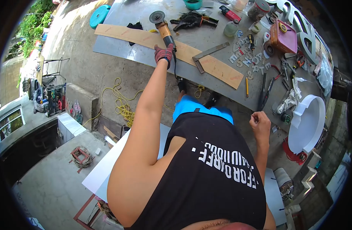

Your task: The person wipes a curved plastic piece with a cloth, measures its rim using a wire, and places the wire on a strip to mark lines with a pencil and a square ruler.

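My left hand [163, 54], in a red and dark work glove, is closed around the rear end of an angle grinder [166, 35]. The grinder's disc points away from me, and its dark cord hangs below my hand. Beneath the grinder, a long brown paper-covered strip [145, 39] lies along a grey metal sheet [111, 47]. A metal square [209, 55] rests across the strip. My bare right hand [260, 123] is curled closed beside the table's near edge, close to long dark tools [265, 96]. What its fingers hold, if anything, is hidden.
On the metal table [222, 36] are black gloves [193, 20], cut letters [247, 57], a pencil [247, 86], a glass jar [231, 28] and a pink-lidded container [285, 36]. A white round shape [307, 122] stands at right. Yellow cord [124, 109] lies tangled on the floor.
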The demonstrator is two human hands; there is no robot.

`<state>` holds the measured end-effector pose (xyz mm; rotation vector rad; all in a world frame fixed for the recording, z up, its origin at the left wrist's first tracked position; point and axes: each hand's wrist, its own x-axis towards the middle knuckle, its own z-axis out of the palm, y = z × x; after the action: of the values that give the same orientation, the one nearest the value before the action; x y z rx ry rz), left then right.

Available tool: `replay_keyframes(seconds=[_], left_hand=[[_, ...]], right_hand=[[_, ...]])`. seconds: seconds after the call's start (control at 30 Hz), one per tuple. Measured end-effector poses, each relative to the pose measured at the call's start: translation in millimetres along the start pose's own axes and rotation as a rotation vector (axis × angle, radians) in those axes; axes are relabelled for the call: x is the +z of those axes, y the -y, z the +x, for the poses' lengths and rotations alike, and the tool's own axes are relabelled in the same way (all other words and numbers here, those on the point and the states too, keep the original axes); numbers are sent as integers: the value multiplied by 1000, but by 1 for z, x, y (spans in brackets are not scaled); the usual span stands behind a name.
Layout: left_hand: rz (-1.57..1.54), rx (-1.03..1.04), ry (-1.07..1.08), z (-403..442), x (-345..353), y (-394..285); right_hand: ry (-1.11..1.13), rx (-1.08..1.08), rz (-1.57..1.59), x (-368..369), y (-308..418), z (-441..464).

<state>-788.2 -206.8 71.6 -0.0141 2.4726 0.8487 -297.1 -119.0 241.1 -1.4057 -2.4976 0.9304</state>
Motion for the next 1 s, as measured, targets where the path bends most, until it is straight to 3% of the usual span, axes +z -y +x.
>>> replay_keyframes(seconds=[0.2, 0.37, 0.47, 0.63, 0.7, 0.8, 0.83, 1.0], left_hand=[[279, 3, 26, 71, 28, -39], [229, -40, -19, 102, 48, -37], [183, 19, -9, 106, 33, -35], [203, 299, 12, 164, -9, -13], [245, 297, 33, 186, -38, -29], [318, 436, -191, 219, -62, -43], [309, 427, -99, 230, -72, -52], [438, 382, -51, 283, -69, -51]], right_hand=[[-36, 182, -141, 17, 67, 7], [-55, 346, -187, 34, 100, 4], [-91, 397, -164, 43, 115, 4], [-73, 494, -143, 52, 131, 3], [-57, 514, -134, 53, 139, 7], [-69, 531, -131, 54, 137, 7], [-73, 556, -138, 54, 135, 5], [-45, 539, -117, 56, 137, 9]])
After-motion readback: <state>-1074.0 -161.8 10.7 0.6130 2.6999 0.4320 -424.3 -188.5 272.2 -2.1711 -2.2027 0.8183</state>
